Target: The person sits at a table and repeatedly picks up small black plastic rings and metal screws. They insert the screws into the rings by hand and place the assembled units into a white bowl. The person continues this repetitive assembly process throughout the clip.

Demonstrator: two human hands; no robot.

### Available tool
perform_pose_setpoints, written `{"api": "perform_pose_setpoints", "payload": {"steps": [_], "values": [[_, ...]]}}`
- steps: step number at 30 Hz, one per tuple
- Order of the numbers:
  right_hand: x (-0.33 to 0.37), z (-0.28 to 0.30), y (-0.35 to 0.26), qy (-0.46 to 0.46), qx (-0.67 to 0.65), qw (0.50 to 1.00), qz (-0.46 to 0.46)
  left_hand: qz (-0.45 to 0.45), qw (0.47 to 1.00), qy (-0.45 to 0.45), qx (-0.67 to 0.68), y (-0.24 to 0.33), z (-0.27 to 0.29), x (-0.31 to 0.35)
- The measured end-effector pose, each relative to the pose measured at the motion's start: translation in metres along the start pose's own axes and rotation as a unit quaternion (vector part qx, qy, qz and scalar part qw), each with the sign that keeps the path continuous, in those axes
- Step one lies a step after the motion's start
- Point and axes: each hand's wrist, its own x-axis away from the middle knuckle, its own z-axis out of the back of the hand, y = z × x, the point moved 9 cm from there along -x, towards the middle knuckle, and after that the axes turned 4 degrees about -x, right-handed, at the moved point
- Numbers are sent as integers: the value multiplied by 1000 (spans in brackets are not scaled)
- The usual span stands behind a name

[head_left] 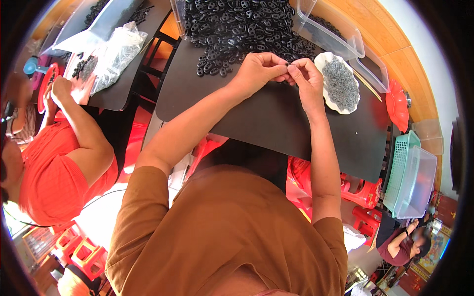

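Observation:
My left hand (261, 69) and my right hand (306, 76) meet above the dark table, thumbs and fingertips pinched together. Between them sits a small black piece (288, 64), mostly hidden by the fingers; it looks like one of the black plastic parts. Just beyond my hands spreads a big pile of black oval plastic parts with holes (242, 29), spilling out toward me. Beside my right hand stands a white scalloped bowl (330, 104), full of tiny grey wiry pieces (340, 84) that resemble small springs.
Clear plastic bins (340, 42) line the back of the dark table (247, 118). Thin sticks (368, 84) and a red scalloped dish (397, 106) lie right of the bowl. A green basket (399, 167) stands at the right. At left, a person in red (64, 167) works at another table.

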Motion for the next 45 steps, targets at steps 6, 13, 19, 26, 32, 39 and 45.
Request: {"api": "perform_pose_setpoints", "payload": {"steps": [6,13,19,26,32,39,45], "values": [[4,-5,-9,-7,41,999,-5,-147,966,89,-191,56,57,34],[12,-28,-1,-115,162,980,-27,-141,886,119,-426,87,75,70],[18,-40,-10,-151,227,962,20,-158,803,129,-559,104,94,90],[21,-26,-10,-169,256,951,-41,-231,792,29,-565,85,42,80],[17,-12,2,-145,192,967,-79,-259,777,-10,-574,56,-2,44],[17,-8,13,-145,116,973,-138,-226,780,-30,-583,43,-11,33],[16,-12,14,-134,98,978,-129,-238,808,-51,-537,43,-10,36]]}}
